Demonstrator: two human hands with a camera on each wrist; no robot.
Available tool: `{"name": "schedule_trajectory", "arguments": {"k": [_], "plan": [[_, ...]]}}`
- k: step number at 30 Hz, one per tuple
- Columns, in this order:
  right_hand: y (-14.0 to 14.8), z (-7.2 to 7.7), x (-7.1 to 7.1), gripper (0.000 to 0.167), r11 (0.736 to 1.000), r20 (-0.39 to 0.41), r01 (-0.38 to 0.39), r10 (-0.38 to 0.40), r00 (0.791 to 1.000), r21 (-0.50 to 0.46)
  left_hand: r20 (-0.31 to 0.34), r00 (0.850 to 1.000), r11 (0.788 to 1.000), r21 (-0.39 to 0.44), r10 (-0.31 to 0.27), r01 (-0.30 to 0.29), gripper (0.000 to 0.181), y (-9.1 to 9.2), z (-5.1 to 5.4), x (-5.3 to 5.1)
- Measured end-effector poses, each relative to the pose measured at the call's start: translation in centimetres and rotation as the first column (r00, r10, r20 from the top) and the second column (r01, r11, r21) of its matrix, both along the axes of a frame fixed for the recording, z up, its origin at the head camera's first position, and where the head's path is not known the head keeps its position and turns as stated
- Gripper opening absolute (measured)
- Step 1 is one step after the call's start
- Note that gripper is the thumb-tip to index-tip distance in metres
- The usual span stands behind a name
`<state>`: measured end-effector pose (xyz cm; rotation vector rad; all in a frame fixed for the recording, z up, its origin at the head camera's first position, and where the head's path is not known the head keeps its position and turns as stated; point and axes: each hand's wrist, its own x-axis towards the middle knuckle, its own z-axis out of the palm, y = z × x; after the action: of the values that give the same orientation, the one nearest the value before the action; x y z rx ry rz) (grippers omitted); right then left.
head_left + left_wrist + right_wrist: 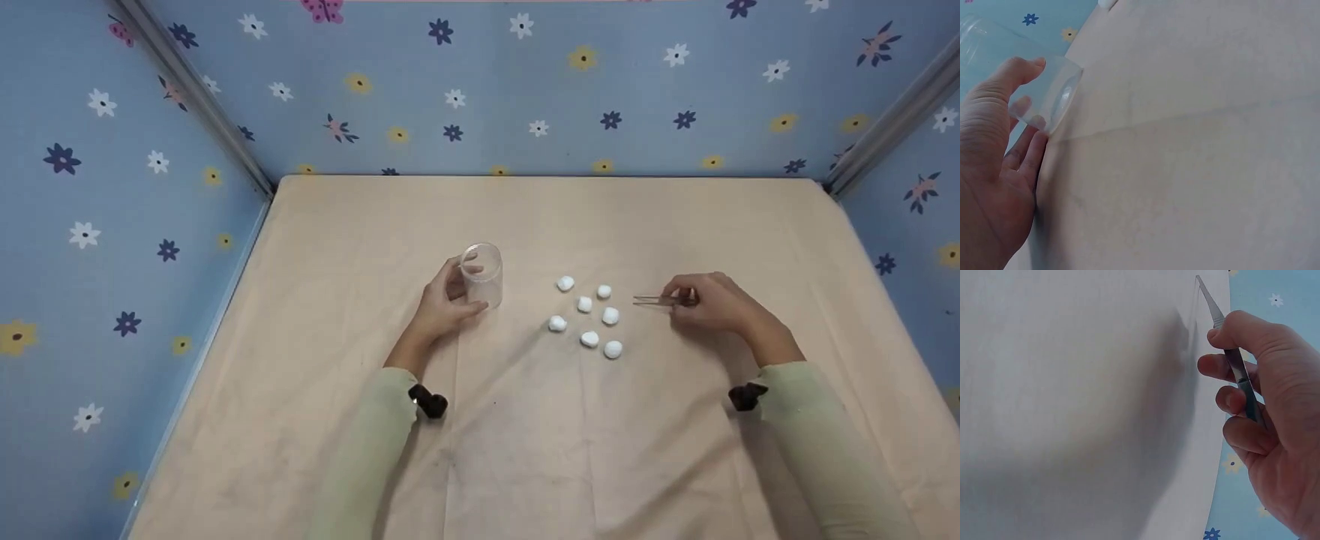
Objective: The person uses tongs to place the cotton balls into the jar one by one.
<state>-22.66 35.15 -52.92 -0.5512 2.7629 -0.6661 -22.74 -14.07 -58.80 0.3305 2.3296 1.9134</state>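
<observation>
My left hand [444,306] grips a clear plastic cup [491,289] from its left side, thumb at the front and fingers behind. In the left wrist view the cup [1053,95] shows the fingers through its wall. Metal tweezers [651,300] point left from my right hand [709,301], which pinches them between thumb and fingers. The right wrist view shows the tweezers [1237,363] with bent tips. Several white cotton balls lie loose on the cloth between the hands, among them a middle cotton ball [584,304] and a front cotton ball [613,349].
A beige cloth [360,232] with creases covers the table. Blue flowered panels [495,82] stand behind it and at both sides, with metal posts [202,97] at the corners. A small black camera [429,402] sits on the left wrist and another black camera [747,396] on the right.
</observation>
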Motion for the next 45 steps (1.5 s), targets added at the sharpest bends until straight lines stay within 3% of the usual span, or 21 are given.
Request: {"name": "schedule_trajectory", "arguments": {"k": [11,20,29,45], "plan": [[0.1,0.5,0.0,0.027,0.999,0.006,0.039,-0.039,0.999,0.015,-0.011,1.0,1.0,-0.009,0.017,-0.017,0.082,0.0,0.0,0.2],[0.2,0.5,0.0,0.022,1.0,-0.059,0.014,-0.014,0.998,-0.012,-0.073,0.997,1.0,0.0,-0.002,0.002,0.083,-0.5,-0.9,-0.1],[-0.3,1.0,0.0,0.016,1.0,-0.099,0.024,-0.026,0.995,-0.018,0.01,1.0,0.999,-0.041,0.014,-0.013,0.085,-0.1,0.0,0.2],[-1.4,1.2,-0.5,0.018,1.0,-0.118,0.017,-0.018,0.993,-0.009,0.012,1.0,1.0,0.011,0.003,-0.003,0.08,0.0,0.0,0.0]]}}
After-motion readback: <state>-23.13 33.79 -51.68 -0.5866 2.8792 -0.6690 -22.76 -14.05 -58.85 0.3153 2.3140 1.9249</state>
